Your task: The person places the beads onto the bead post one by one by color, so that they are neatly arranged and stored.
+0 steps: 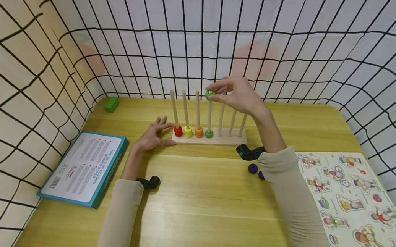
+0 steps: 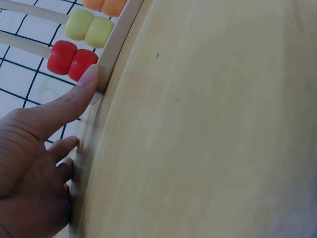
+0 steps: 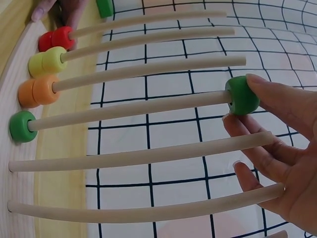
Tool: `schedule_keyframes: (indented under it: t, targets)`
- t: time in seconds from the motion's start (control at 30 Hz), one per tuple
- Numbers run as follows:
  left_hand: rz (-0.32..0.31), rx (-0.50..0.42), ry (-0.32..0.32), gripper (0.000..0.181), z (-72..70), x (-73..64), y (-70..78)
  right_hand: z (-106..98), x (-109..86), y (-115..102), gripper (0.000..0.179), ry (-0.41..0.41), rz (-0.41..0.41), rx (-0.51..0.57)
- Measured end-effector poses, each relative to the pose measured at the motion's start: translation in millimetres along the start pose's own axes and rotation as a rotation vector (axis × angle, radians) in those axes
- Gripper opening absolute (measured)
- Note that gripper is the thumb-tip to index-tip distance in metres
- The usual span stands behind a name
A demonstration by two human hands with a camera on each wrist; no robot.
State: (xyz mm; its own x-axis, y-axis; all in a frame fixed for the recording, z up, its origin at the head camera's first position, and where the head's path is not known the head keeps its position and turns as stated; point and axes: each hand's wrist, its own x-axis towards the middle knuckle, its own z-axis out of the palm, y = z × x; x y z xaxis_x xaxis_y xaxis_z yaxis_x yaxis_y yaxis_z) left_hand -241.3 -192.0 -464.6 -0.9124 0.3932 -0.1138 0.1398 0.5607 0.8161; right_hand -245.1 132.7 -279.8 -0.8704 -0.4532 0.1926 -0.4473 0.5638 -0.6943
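Note:
A wooden rack (image 1: 229, 140) with upright pegs stands mid-table. Red beads (image 1: 178, 131), yellow beads (image 1: 188, 131) and orange beads (image 1: 199, 132) sit low on the first three pegs. A green bead (image 3: 22, 126) lies at the foot of the fourth peg. My right hand (image 1: 239, 94) pinches another green bead (image 3: 243, 95) between thumb and fingers, at that peg's top. The peg tip shows in the bead's hole. At the rack's left end, my left hand (image 1: 152, 135) rests with extended fingers, its thumb (image 2: 74, 101) touching the base beside the red beads.
Two dark purple beads (image 1: 252, 168) lie near my right forearm, one partly hidden by the sleeve. A blue-edged box (image 1: 81, 167) lies at left, with a green block (image 1: 111, 104) behind it. A sticker-covered board (image 1: 345, 202) lies at right. Black netting (image 1: 197, 33) surrounds the table.

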Motion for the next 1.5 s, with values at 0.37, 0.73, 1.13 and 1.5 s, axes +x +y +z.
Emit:
schedule_keyframes:
  t: [0.37, 0.73, 1.13, 1.5]
  targets:
    - [0.005, -0.02, -0.002, 0.071, 2.7, 1.8, -1.4, -15, -24.4, 7, 0.032, 0.164, -0.039, 0.01]
    - [-0.008, -0.021, 0.004, 0.073, -0.5, -2.9, -0.2, -39, -100.8, 32, 0.032, 0.13, 0.082, -0.004]
    - [-0.01, -0.015, -0.006, 0.074, 0.6, -1.3, 2.0, -13, -140.5, 120, 0.035, -0.469, 0.172, 0.107]
    - [-0.001, -0.022, -0.001, 0.075, 1.2, 0.7, -0.7, 7, -137.9, 140, 0.031, -0.538, 0.261, 0.213]
